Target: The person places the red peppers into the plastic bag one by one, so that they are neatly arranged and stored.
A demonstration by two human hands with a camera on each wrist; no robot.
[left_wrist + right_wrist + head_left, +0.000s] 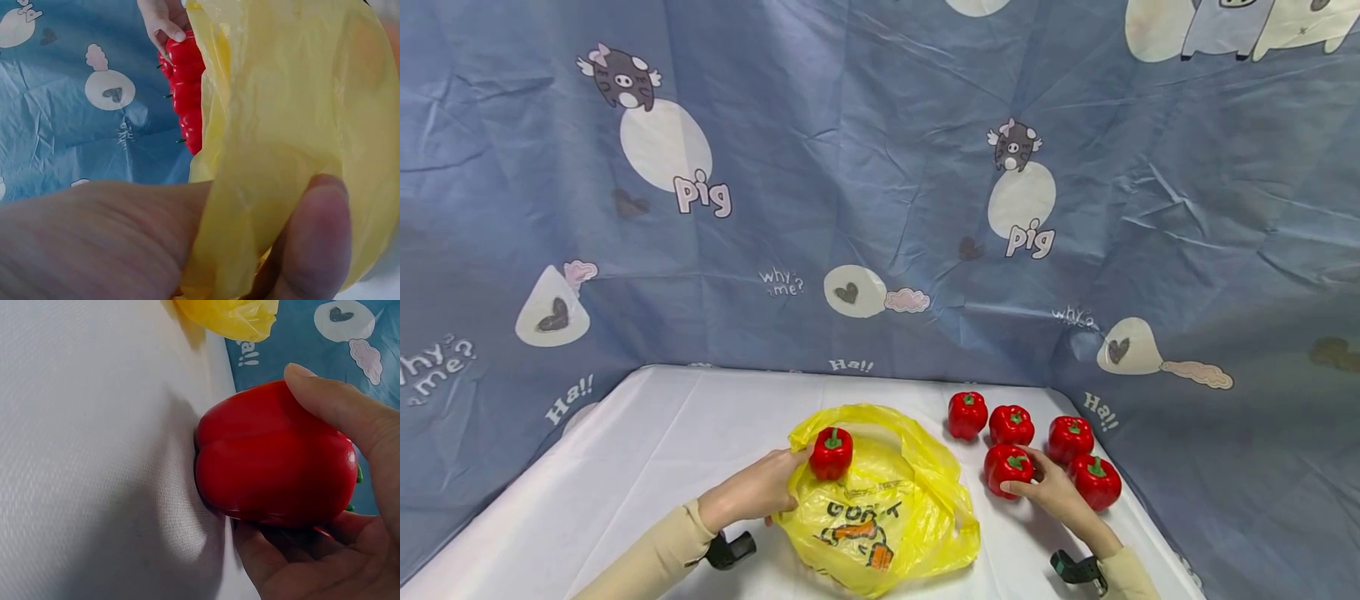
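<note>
A yellow plastic bag with printed lettering lies spread with its mouth open toward the back. My left hand holds the bag's left edge; in the left wrist view the thin film passes between thumb and fingers. One red bell pepper, green stem up, shows within the bag's mouth beside that hand. To the right of the bag, my right hand grips another red bell pepper, thumb on one side and fingers on the other, close over the white cloth.
Around my right hand stand more red bell peppers: two behind it, one and one, and two to its right, one and one. A blue printed curtain rises behind the white table.
</note>
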